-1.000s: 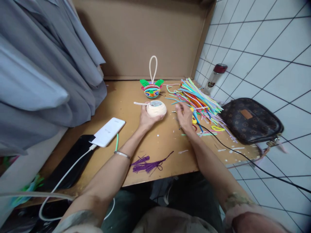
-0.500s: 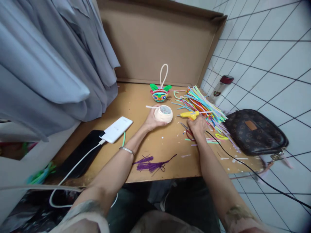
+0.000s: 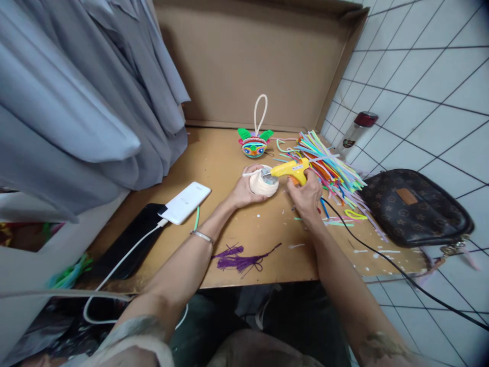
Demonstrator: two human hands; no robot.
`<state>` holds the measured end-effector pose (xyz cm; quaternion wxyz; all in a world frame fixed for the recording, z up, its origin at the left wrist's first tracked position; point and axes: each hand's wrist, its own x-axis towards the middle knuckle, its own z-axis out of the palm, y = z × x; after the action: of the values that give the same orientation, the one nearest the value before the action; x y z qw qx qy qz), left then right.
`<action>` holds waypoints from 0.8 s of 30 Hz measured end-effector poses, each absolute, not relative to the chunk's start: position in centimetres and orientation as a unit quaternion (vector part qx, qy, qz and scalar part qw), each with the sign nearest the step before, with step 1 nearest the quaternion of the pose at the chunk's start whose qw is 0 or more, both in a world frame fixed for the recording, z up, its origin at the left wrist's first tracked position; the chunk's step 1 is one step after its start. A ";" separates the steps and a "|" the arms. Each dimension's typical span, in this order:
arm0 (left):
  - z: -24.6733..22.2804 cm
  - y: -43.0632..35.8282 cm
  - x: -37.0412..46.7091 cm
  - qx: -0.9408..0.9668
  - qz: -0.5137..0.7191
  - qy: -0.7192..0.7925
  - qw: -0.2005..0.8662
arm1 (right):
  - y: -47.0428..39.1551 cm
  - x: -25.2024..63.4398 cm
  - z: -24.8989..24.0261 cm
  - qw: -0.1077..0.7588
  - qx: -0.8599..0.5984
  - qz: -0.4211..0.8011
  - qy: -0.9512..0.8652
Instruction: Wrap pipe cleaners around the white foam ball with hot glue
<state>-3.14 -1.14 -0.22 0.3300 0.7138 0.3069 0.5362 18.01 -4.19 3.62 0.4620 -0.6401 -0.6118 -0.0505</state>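
My left hand (image 3: 246,188) is closed around a cream-coloured ball (image 3: 263,187) that looks wrapped in pipe cleaner, with a bare greyish patch on top. One loose cream end sticks out at its left. My right hand (image 3: 306,192) grips a yellow hot glue gun (image 3: 291,169) by its handle, and the nozzle points left onto the bare patch; whether it touches cannot be made out. Behind the ball sits a colourful lion-head ornament (image 3: 254,145) with green ears and a white hanging loop. A bundle of coloured pipe cleaners (image 3: 332,165) lies behind my right hand.
Purple tassels (image 3: 240,261) lie near the table's front edge. At the left are a white power bank (image 3: 187,203) with a cable and a black phone-like slab (image 3: 126,244). A brown handbag (image 3: 414,209) and a bottle (image 3: 357,133) stand right. The gun's black cord (image 3: 367,247) trails right.
My right hand has lifted the glue gun from the table and brought its nozzle left to the ball's top. My left hand still holds the ball, now slightly tilted.
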 end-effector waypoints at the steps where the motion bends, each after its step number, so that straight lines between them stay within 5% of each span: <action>1: -0.2 -1.2 -3.2 0.719 0.534 0.308 0.323 | -4.2 18.1 3.7 0.461 -0.640 -0.050 -0.612; 24: 0.4 -1.4 -3.4 0.720 0.528 0.315 0.324 | -4.4 18.3 4.3 0.410 -0.677 -0.027 -0.611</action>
<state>-3.36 -1.39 0.41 0.3236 0.7196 0.3149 0.5276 18.35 -4.37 4.26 0.4096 -0.6770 -0.6109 -0.0275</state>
